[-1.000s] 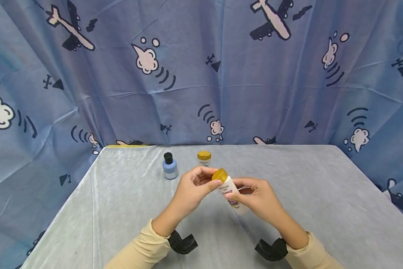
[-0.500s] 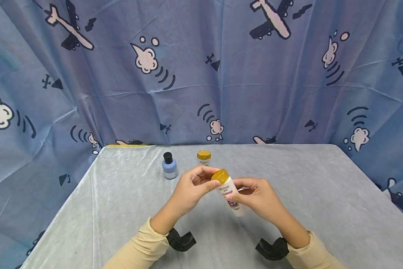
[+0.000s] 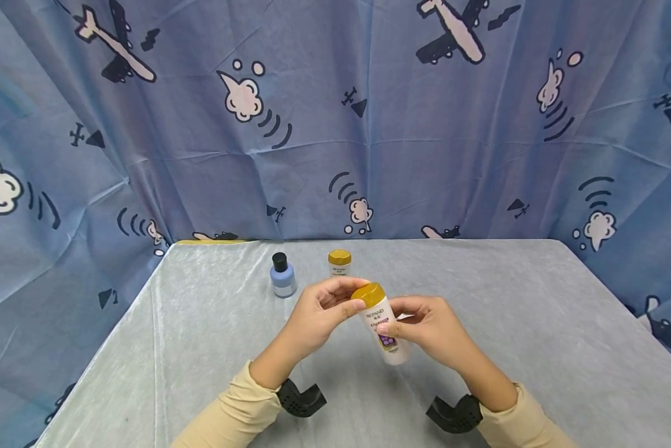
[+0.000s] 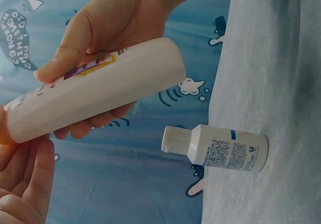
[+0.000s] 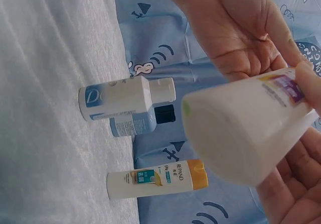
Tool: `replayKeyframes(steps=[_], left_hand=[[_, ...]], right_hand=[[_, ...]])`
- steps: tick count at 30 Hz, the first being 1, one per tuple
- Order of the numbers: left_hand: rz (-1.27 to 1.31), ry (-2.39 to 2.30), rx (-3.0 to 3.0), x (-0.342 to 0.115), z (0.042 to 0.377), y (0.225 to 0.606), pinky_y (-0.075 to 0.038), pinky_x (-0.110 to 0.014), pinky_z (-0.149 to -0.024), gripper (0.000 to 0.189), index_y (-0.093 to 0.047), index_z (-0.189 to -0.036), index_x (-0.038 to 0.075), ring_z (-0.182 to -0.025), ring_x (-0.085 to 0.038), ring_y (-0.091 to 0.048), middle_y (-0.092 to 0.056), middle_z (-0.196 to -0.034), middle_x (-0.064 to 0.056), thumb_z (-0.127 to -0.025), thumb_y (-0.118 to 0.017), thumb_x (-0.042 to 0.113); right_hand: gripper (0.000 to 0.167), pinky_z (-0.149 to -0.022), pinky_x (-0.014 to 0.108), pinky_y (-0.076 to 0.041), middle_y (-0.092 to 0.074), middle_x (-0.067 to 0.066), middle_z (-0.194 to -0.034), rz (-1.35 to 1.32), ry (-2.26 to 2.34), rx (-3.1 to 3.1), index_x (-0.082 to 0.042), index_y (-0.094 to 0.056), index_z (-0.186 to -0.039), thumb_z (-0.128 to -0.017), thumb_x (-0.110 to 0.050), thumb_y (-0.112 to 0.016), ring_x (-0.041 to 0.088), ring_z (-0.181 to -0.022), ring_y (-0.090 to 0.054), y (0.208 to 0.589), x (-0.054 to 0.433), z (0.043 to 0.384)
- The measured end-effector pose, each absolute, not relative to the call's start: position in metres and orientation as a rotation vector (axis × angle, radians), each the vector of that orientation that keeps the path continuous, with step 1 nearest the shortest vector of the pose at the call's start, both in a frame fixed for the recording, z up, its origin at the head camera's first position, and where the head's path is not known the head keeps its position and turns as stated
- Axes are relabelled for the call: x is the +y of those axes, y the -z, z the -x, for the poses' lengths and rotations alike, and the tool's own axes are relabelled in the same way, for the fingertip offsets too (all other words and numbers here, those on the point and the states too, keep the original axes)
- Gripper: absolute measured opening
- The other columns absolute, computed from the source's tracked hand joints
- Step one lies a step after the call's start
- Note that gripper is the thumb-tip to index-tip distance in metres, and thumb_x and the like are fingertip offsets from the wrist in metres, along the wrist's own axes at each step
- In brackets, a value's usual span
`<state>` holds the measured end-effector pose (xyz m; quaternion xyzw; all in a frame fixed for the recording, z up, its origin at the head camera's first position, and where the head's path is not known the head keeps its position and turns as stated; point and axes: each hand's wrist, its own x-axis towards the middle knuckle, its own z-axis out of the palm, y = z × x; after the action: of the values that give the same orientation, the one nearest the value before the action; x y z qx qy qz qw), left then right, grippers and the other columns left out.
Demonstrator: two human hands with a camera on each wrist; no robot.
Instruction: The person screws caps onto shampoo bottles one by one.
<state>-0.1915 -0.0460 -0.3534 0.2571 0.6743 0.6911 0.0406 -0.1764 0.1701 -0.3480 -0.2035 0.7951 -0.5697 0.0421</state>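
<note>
A white shampoo bottle (image 3: 373,315) with a gold cap (image 3: 369,295) is held up over the table, leaning so its cap points up and left. My left hand (image 3: 320,316) pinches that cap between thumb and fingers. With thumb on the front label and fingers behind, my right hand (image 3: 433,328) grips the body. The bottle's base (image 5: 225,138) faces the camera in the right wrist view. Beyond the hands stands a second gold-capped shampoo bottle (image 3: 340,264), its lower part hidden in the head view. Left of it is a blue bottle (image 3: 282,281) with a black cap.
A smaller white bottle (image 4: 228,147) with a white cap stands upright on the table, hidden by the hands in the head view. Grey cloth covers the table (image 3: 509,311). A blue printed curtain (image 3: 313,155) hangs behind its far edge.
The held shampoo bottle has swung slightly more upright, its base shifting a little down and left and its label turning more to the front. Both hands keep their hold.
</note>
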Motion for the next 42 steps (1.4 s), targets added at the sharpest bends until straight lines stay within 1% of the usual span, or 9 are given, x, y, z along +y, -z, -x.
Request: replayKeyframes(steps=[10,18,24,30,32,35,38,42], left_hand=[[-0.836,-2.089,2.048,-0.048,0.189,0.35,-0.055,-0.021,-0.09,0.037,-0.059,-0.125,-0.009,-0.099,-0.001,-0.065,-0.064,-0.123,-0.031,-0.095,-0.066,0.01],[-0.858,-2.07,2.059,-0.049,0.188,0.349,-0.055,-0.021,-0.088,0.034,-0.06,-0.125,-0.009,-0.098,-0.002,-0.065,-0.064,-0.122,-0.03,-0.094,-0.064,0.006],[-0.699,-2.133,2.042,-0.045,0.189,0.347,-0.056,-0.024,-0.089,0.038,-0.065,-0.126,-0.001,-0.096,-0.007,-0.067,-0.067,-0.123,-0.022,-0.092,-0.071,0.014],[-0.555,-2.215,2.099,-0.033,0.197,0.339,-0.056,-0.024,-0.089,0.035,-0.067,-0.123,0.004,-0.097,-0.01,-0.067,-0.069,-0.119,-0.017,-0.09,-0.074,0.015],[-0.529,-2.229,2.139,-0.027,0.202,0.335,-0.056,-0.025,-0.089,0.035,-0.068,-0.122,0.006,-0.1,-0.012,-0.067,-0.069,-0.118,-0.014,-0.09,-0.074,0.017],[-0.518,-2.254,2.195,-0.016,0.212,0.328,-0.056,-0.027,-0.093,0.034,-0.067,-0.123,0.008,-0.108,-0.016,-0.067,-0.069,-0.119,-0.012,-0.091,-0.073,0.017],[-0.534,-2.283,2.243,-0.004,0.224,0.323,-0.055,-0.028,-0.096,0.034,-0.067,-0.124,0.008,-0.112,-0.019,-0.066,-0.069,-0.121,-0.011,-0.092,-0.072,0.016],[-0.561,-2.306,2.295,0.011,0.242,0.322,-0.056,-0.028,-0.095,0.033,-0.068,-0.124,0.007,-0.112,-0.021,-0.066,-0.07,-0.121,-0.011,-0.093,-0.071,0.017]], right_hand=[[0.032,-0.069,0.03,-0.061,-0.073,0.026,-0.102,0.647,1.755,2.361,0.01,-0.07,-0.11,-0.085,-0.008,-0.077,0.011,-0.076,-0.072,0.347,0.172,0.177],[0.034,-0.07,0.029,-0.061,-0.072,0.026,-0.102,0.664,1.75,2.319,0.011,-0.069,-0.112,-0.085,-0.008,-0.076,0.009,-0.076,-0.071,0.346,0.174,0.177],[0.041,-0.075,0.032,-0.061,-0.072,0.025,-0.108,0.576,1.765,2.305,0.009,-0.067,-0.119,-0.086,-0.013,-0.077,0.013,-0.084,-0.073,0.343,0.174,0.18],[0.042,-0.078,0.032,-0.06,-0.071,0.022,-0.116,0.52,1.78,2.421,0.004,-0.066,-0.123,-0.087,-0.016,-0.076,0.012,-0.089,-0.073,0.333,0.175,0.191],[0.042,-0.081,0.03,-0.059,-0.072,0.018,-0.117,0.469,1.776,2.478,0.001,-0.067,-0.124,-0.088,-0.018,-0.076,0.009,-0.092,-0.071,0.329,0.176,0.197],[0.043,-0.084,0.027,-0.057,-0.073,0.011,-0.117,0.43,1.788,2.554,0.0,-0.066,-0.126,-0.089,-0.019,-0.076,0.005,-0.095,-0.069,0.323,0.177,0.206],[0.043,-0.086,0.023,-0.055,-0.074,-0.002,-0.112,0.404,1.824,2.586,-0.001,-0.065,-0.127,-0.09,-0.021,-0.075,0.002,-0.098,-0.066,0.32,0.18,0.218],[0.044,-0.09,0.023,-0.053,-0.069,-0.017,-0.106,0.397,1.872,2.56,0.001,-0.064,-0.128,-0.092,-0.023,-0.073,0.002,-0.103,-0.064,0.322,0.188,0.239]])
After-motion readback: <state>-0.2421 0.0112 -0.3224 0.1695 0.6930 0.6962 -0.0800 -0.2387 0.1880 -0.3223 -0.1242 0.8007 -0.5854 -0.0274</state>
